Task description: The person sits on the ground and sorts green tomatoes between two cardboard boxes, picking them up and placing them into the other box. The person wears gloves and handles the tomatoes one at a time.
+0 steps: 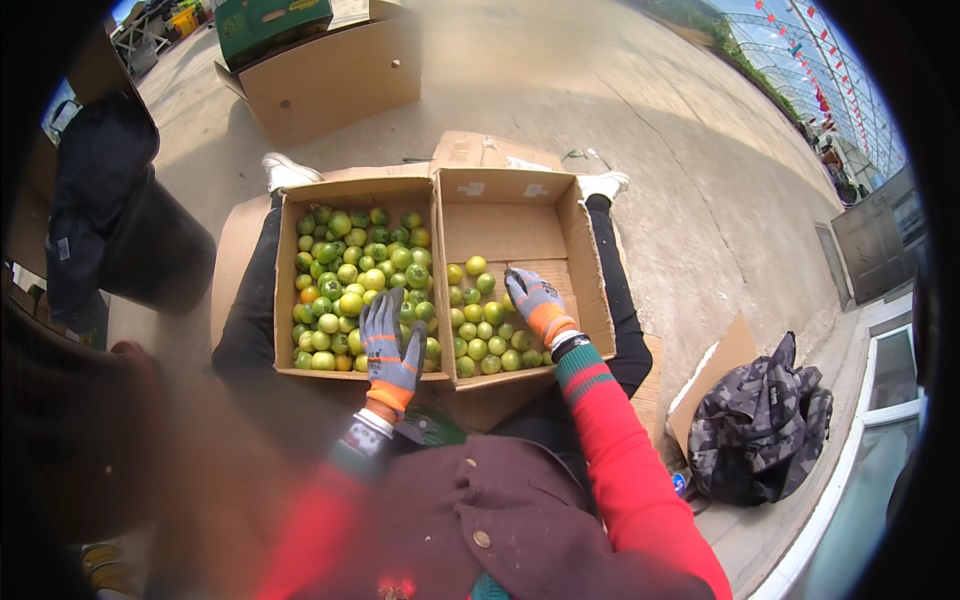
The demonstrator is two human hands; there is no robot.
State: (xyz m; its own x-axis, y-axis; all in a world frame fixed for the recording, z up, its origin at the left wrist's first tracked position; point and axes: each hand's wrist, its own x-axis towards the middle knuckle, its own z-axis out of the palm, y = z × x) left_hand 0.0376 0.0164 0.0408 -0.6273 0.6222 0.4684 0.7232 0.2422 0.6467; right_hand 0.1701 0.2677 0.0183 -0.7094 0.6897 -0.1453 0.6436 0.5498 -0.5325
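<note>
Two open cardboard boxes stand side by side between my legs. The left box (pixel 360 190) is filled with green and yellowish tomatoes (pixel 373 279), a few tinged orange. In the right box (pixel 506 229), a smaller group of green tomatoes (pixel 496 345) covers the near part of the floor. My left hand (pixel 391 341), in a grey and orange work glove, lies over the near right tomatoes of the left box, fingers extended and thumb apart. My right hand (pixel 536 300), gloved alike, is above the right box at the group's edge; its fingers bend downward, and whether they hold a tomato is hidden.
Ahead to the left, a green carton (pixel 274 30) sits on a large cardboard box (pixel 337 86). A black bin (pixel 161 244) with dark cloth (pixel 101 187) over it stands at left. At right, a camouflage backpack (pixel 761 427) rests near a white-framed window (pixel 889 405).
</note>
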